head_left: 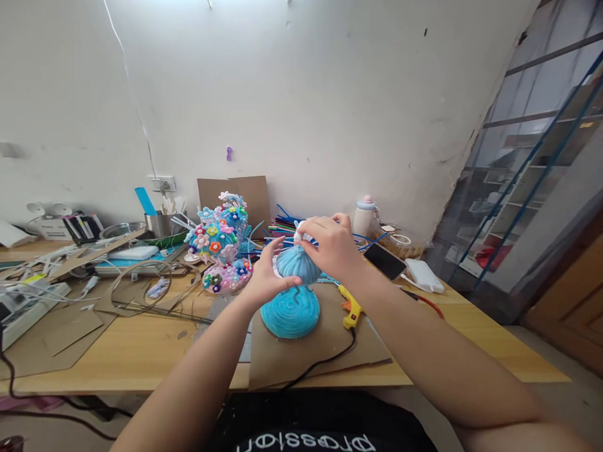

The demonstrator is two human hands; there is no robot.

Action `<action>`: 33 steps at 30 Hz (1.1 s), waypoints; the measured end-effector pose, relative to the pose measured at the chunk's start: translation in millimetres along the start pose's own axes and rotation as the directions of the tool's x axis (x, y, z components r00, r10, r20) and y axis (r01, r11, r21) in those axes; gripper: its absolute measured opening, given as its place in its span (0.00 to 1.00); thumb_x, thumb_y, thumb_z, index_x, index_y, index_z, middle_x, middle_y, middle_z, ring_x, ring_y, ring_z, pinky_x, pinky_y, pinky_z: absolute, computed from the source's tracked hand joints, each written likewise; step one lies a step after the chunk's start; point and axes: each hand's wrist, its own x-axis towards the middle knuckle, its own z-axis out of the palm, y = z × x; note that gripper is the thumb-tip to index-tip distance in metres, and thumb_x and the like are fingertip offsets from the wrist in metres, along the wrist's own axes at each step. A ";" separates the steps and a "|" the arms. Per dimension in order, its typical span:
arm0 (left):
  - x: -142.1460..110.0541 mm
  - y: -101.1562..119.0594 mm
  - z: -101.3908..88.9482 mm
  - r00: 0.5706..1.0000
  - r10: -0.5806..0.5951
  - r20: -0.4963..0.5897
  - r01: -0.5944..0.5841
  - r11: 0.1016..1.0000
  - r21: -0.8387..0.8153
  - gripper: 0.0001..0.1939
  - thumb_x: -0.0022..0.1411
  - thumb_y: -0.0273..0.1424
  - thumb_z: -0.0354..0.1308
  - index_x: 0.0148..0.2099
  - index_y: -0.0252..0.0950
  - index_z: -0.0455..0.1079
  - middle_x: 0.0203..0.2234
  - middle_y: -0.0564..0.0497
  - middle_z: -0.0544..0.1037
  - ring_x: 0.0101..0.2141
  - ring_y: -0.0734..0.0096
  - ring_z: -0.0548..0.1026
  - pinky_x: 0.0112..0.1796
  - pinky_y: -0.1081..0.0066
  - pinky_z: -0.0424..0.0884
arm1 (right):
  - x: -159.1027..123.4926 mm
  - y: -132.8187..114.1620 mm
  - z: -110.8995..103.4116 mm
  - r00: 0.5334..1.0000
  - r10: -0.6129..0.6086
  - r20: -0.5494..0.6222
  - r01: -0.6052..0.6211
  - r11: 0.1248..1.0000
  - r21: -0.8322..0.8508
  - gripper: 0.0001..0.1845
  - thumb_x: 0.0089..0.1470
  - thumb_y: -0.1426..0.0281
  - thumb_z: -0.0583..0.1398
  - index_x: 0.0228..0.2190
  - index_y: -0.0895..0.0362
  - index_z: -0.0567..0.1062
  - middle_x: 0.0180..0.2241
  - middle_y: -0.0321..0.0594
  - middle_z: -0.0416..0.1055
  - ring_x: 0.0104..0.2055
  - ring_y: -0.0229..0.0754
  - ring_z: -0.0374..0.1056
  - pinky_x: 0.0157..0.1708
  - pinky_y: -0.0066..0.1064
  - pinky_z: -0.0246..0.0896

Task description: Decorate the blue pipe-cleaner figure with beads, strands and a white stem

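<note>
Light-blue, soft-looking ribbed material makes up the gathered piece [298, 265], which sits at 12 o'clock of the turquoise coiled disc [288, 316]; I cannot tell whether the two are touching. The right hand [333, 243] comes in from 2 o'clock, its thumb and fingers closed in a pinch on the piece's white top. The left hand [268, 276] is open and curved around the 9 o'clock side, its thumb lying along the lower front edge.

With the pinch so high, the piece could tip or twist if the left thumb pushed unevenly; a hard squeeze at the top could flatten or loosen the gathers. The yellow glue gun [350, 309] lies at 3 o'clock of the disc, nozzle just below the right forearm (whether it is hot, I cannot tell), so a dropped wrist could brush it. Its black cord [325, 360] trails toward 6 o'clock over the cardboard [276, 366], and a snag there might drag the gun. A wide leftward swing could knock the flowered ornament [217, 242], around 10 o'clock.
</note>
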 end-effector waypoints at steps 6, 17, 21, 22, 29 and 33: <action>-9.3 -1.7 5.7 0.997 0.071 0.009 -0.071 0.984 0.166 0.48 0.44 0.42 0.73 0.64 0.41 0.55 0.61 0.40 0.62 0.60 0.45 0.61 0.59 0.51 0.58 | -0.9 -1.3 1.6 1.000 0.002 -0.015 -0.002 1.000 0.006 0.03 0.57 0.72 0.61 0.35 0.54 0.75 0.42 0.37 0.79 0.45 0.45 0.72 0.46 0.41 0.45; 1.9 -7.2 -11.4 0.951 -0.054 0.305 0.182 0.894 -0.410 0.52 0.50 0.37 0.71 0.70 0.47 0.44 0.57 0.40 0.69 0.56 0.45 0.68 0.53 0.53 0.65 | -57.4 7.0 9.6 0.920 0.377 -0.109 -0.290 0.839 0.460 0.13 0.60 0.68 0.56 0.46 0.52 0.75 0.49 0.44 0.76 0.53 0.50 0.68 0.53 0.46 0.55; 6.9 -11.2 -15.5 0.952 -0.083 0.295 0.218 0.859 -0.463 0.47 0.52 0.41 0.68 0.68 0.45 0.50 0.56 0.41 0.72 0.56 0.44 0.69 0.51 0.53 0.64 | -79.0 8.2 24.8 0.897 0.440 -0.051 -0.344 0.766 0.542 0.15 0.63 0.63 0.54 0.48 0.52 0.74 0.48 0.44 0.76 0.51 0.50 0.71 0.50 0.44 0.63; 8.0 -11.8 -16.6 0.956 -0.096 0.276 0.220 0.858 -0.464 0.45 0.52 0.42 0.68 0.68 0.44 0.52 0.55 0.41 0.72 0.55 0.44 0.69 0.51 0.53 0.63 | -82.2 8.0 27.7 0.894 0.446 -0.035 -0.352 0.750 0.560 0.15 0.63 0.63 0.55 0.48 0.51 0.75 0.48 0.44 0.76 0.51 0.50 0.71 0.51 0.44 0.63; 4.6 -26.0 -21.5 0.976 -0.201 -0.080 0.154 0.905 -0.397 0.35 0.59 0.55 0.51 0.59 0.36 0.63 0.49 0.39 0.77 0.54 0.48 0.70 0.55 0.51 0.59 | -101.8 6.9 40.8 0.819 0.572 -0.039 -0.402 0.621 0.672 0.16 0.62 0.59 0.54 0.48 0.50 0.75 0.50 0.43 0.74 0.55 0.50 0.67 0.56 0.47 0.58; -20.3 -50.1 -14.7 0.884 -0.220 -0.413 0.106 0.954 -0.281 0.25 0.63 0.51 0.44 0.52 0.37 0.63 0.46 0.42 0.76 0.52 0.55 0.71 0.55 0.54 0.59 | -119.9 1.6 54.8 0.679 0.730 -0.072 -0.459 0.499 0.735 0.17 0.63 0.58 0.51 0.46 0.52 0.71 0.48 0.45 0.73 0.51 0.48 0.68 0.53 0.44 0.61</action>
